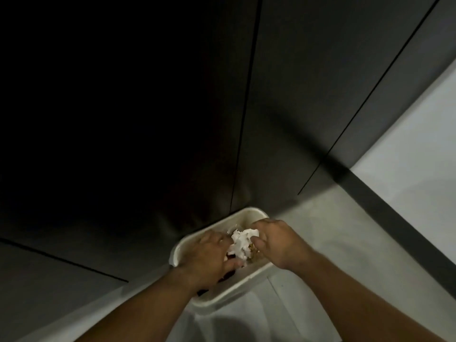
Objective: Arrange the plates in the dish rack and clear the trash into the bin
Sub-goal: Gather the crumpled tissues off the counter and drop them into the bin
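A cream rectangular bin [249, 213] stands on the pale floor against dark cabinet fronts, low in the head view. Both hands are over its opening. Between them is a crumpled white paper tissue [243, 243]. My left hand [209, 257] grips its lower left side, fingers curled around it. My right hand [276, 240] pinches its upper right side. Dark and brownish scraps show inside the bin under the tissue. No plates or dish rack are in view.
Dark cabinet doors [172, 119] with thin vertical gaps fill the upper frame. A dark plinth strip [394, 218] runs down to the right along a light wall. Pale floor [320, 218] surrounds the bin.
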A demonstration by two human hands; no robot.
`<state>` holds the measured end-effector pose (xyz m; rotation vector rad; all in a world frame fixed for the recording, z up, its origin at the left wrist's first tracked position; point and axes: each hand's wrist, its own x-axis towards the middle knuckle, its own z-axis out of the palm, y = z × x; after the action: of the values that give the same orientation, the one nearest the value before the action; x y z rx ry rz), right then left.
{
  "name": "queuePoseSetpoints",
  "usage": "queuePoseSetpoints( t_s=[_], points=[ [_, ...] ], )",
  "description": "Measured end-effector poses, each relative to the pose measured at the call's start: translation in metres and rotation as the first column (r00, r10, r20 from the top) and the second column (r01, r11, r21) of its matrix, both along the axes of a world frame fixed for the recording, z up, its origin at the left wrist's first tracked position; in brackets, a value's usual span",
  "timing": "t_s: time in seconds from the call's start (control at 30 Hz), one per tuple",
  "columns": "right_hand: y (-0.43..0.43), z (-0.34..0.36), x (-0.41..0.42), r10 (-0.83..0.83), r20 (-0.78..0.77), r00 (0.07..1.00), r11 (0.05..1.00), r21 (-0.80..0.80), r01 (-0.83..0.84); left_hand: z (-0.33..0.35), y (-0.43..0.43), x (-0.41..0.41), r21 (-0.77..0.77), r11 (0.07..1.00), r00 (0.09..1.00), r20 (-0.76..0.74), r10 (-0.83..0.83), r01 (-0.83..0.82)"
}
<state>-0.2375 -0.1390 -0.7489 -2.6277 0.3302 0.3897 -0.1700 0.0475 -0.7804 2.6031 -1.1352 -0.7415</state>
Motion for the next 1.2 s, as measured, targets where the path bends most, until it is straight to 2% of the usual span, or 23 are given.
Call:
queuePoseSetpoints(
  t_s=[0.1,0.23,0.37,0.57,0.77,0.93,1.07,1.2],
  points=[
    [-0.002,0.022,-0.007,-0.026,-0.003,1.0,1.0,0.01,0.026,0.009,-0.003,0.003,-0.016,0.999,0.999,0.001,-0.035,0.035],
    [0.0,0.082,-0.023,-0.092,-0.006,0.996,0.995,0.047,0.092,0.093,-0.008,0.006,-0.111,0.992,0.995,0.078,-0.056,0.064],
    [0.003,0.192,-0.022,-0.104,0.035,0.994,0.992,0.071,0.102,0.227,0.004,-0.003,-0.215,0.971,0.994,0.051,-0.097,0.106],
    [0.009,0.4,-0.03,-0.111,0.115,0.987,0.991,0.082,0.102,0.452,0.022,-0.016,-0.361,0.923,0.991,0.047,-0.127,0.135],
    [0.01,0.575,-0.039,-0.056,0.237,0.97,0.997,0.057,0.043,0.627,0.036,-0.013,-0.402,0.911,0.983,0.182,-0.024,0.097],
    [0.024,0.639,-0.029,-0.047,0.319,0.947,0.996,0.088,0.019,0.683,0.055,-0.002,-0.433,0.901,0.955,0.278,0.103,0.029],
    [0.051,0.64,-0.021,-0.021,0.269,0.963,0.994,0.111,-0.009,0.683,0.081,0.003,-0.369,0.929,0.948,0.299,0.106,0.013],
    [0.074,0.625,0.003,0.026,0.216,0.976,0.998,0.047,-0.037,0.681,0.097,0.028,-0.338,0.941,0.93,0.353,0.105,0.022]
  ],
)
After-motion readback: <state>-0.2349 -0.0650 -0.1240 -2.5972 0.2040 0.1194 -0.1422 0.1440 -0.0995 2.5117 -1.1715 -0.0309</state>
